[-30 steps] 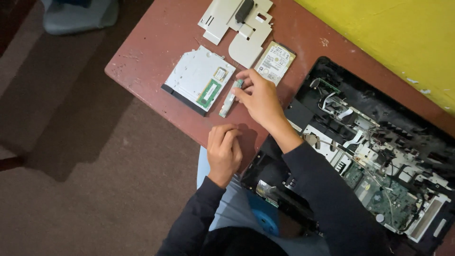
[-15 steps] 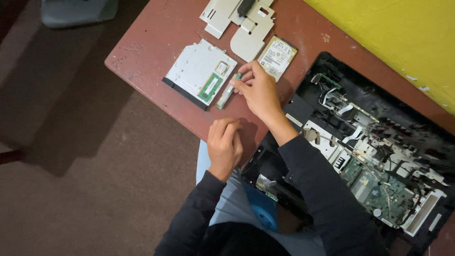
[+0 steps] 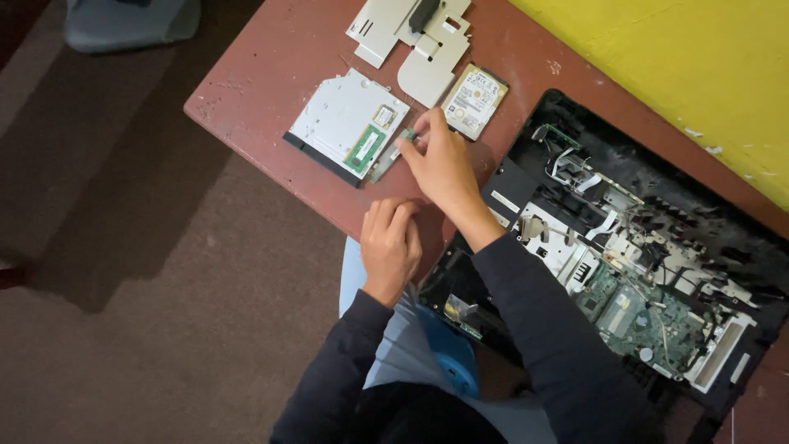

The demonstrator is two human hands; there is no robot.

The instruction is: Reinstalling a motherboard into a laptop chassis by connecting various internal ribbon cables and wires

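The right hand (image 3: 440, 160) reached over the reddish-brown table (image 3: 271, 74), its fingertips pinched together on a small green circuit module (image 3: 401, 141) lying just beside the silver optical drive (image 3: 345, 123). The left hand (image 3: 390, 242) rested curled and empty at the table's near edge, beside the opened laptop chassis (image 3: 625, 263).

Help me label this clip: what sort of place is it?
Probably a home or small repair spot: an opened laptop on a worn red table, a hard drive, and a yellow wall.
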